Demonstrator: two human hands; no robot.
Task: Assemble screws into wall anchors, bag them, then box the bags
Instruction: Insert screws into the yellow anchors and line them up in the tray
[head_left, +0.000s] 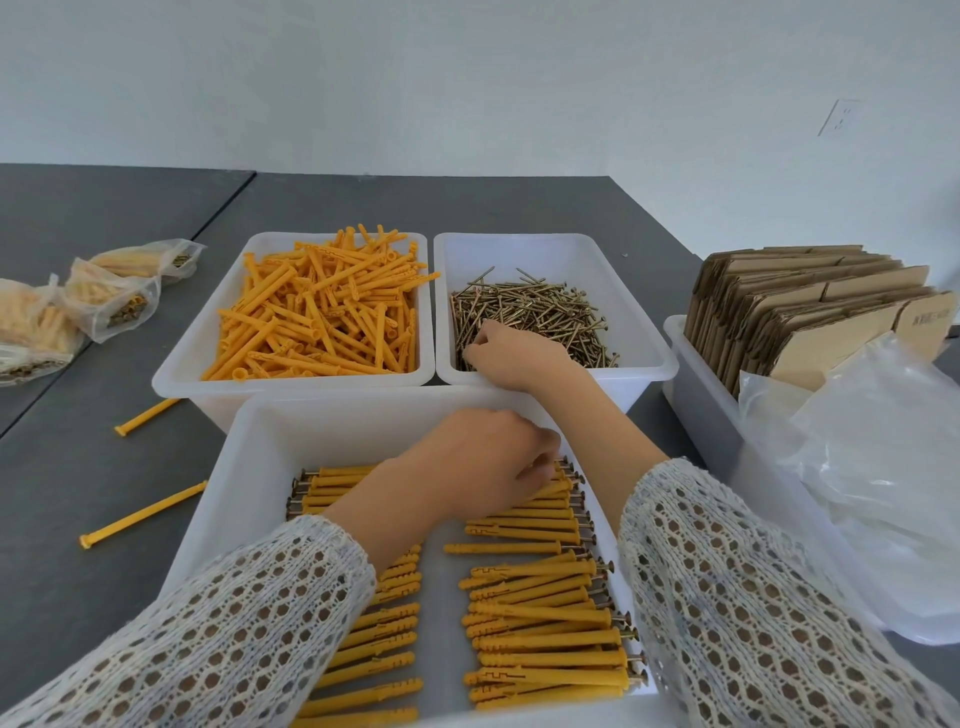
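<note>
A white bin (171, 371) at the back left is heaped with loose orange wall anchors (322, 312). Beside it a second white bin (644, 332) holds brass screws (540, 312). My right hand (506, 358) reaches into the near left corner of the screw bin, fingers curled down among the screws; what they hold is hidden. The near white tray (244, 467) holds two rows of assembled anchors (540, 613) with screw heads showing. My left hand (483, 467) is low over the tray's far right end, fingers curled onto an assembled anchor there.
Three filled clear bags (119, 301) lie at the far left on the grey table (78, 467). Two loose anchors (143, 514) lie left of the tray. At the right a white bin (701, 410) holds flat cardboard boxes (810, 317) and clear empty bags (883, 467).
</note>
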